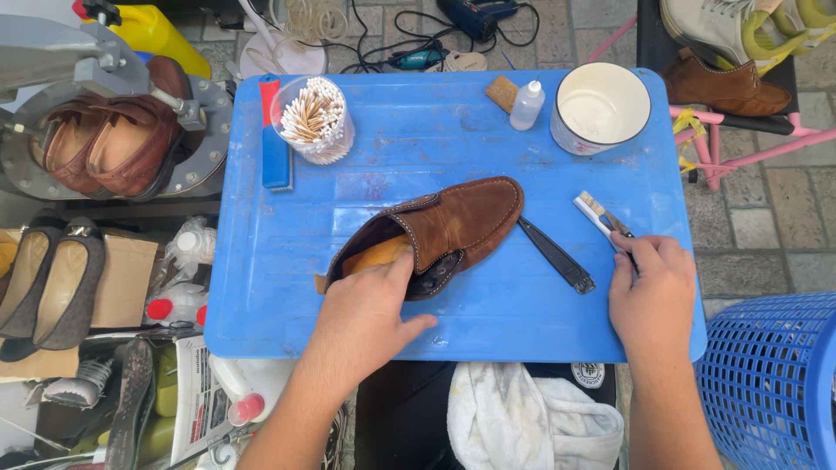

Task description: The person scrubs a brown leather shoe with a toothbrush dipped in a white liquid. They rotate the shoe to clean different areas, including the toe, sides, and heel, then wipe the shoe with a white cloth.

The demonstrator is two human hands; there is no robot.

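- A brown suede shoe (444, 231) is laid on its side at the middle of the blue worktop (522, 322), toe pointing up-right.
- The left hand (370, 309) is closed over the shoe's heel opening, thumb pressed inside; the shoe is pinned in place.
- The right hand (651, 292) is closed on the handle of a small brush (596, 211), bristle head raised just right of the shoe.
- A black tool (557, 255) lies between shoe and brush.
- A white tub (601, 106), squeeze bottle (527, 104) and swab jar (313, 117) stand along the far edge.
- Step judged: brush taken up, suede not yet touched.
- Next move judged to need the brush carried left onto the upper, with the shoe held steady.
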